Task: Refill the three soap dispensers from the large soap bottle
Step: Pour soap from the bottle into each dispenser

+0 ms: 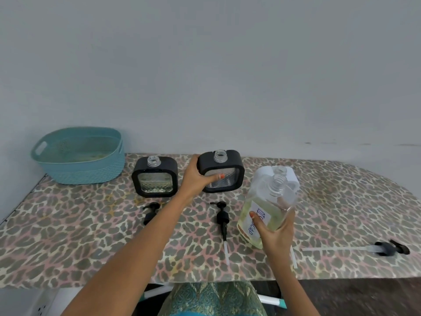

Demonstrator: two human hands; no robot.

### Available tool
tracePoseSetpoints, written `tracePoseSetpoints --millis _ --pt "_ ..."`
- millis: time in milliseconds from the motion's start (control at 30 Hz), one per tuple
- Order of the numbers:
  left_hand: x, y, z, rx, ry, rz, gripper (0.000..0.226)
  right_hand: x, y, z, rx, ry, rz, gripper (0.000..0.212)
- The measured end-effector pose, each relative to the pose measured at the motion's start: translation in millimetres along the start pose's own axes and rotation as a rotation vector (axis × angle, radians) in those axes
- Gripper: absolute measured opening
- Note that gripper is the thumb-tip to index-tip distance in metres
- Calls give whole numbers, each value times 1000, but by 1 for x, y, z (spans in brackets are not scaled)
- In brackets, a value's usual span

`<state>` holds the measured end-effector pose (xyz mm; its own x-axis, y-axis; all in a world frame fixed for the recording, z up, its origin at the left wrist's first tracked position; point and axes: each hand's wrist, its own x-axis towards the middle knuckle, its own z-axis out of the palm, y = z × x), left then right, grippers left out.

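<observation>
Three square dispensers stand uncapped along the back of the table. The left black dispenser (155, 176) holds some liquid. My left hand (197, 176) grips the left side of the middle black dispenser (224, 169), thumb across its front. A white dispenser (284, 176) stands on the right, mostly hidden behind the large soap bottle (266, 208). My right hand (276, 229) holds that clear bottle lifted and tilted, its open neck pointing away; yellowish soap sits in its lower part.
A teal basket (78, 156) sits at the back left. Black pump heads lie on the leopard-print tablecloth (68, 236): one pump (150, 212) before the left dispenser, a second pump (222, 220) mid-table, a third pump (385, 248) far right. A wall rises behind.
</observation>
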<state>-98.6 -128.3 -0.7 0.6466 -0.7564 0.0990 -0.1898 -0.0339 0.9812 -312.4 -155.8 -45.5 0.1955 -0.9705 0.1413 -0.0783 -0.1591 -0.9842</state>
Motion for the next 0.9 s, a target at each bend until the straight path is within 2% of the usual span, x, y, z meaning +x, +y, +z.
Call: tracePoseSetpoints --millis 100,200,500,700,900 --pt "-4 22 -9 -18 19 52 53 1 0 -1 -32 -8 -16 70" --pt "-12 36 -21 -29 33 94 52 1 1 -1 -48 -11 -23 70" --pt "-61 38 -53 -5 -16 105 53 -3 -12 -2 -3 -48 -33 96" --pt "-92 23 -61 -11 -59 107 53 -2 -18 -2 -28 -4 -52 73" --pt "-106 19 -74 34 -123 132 53 -4 -32 -13 -116 -45 -178 96"
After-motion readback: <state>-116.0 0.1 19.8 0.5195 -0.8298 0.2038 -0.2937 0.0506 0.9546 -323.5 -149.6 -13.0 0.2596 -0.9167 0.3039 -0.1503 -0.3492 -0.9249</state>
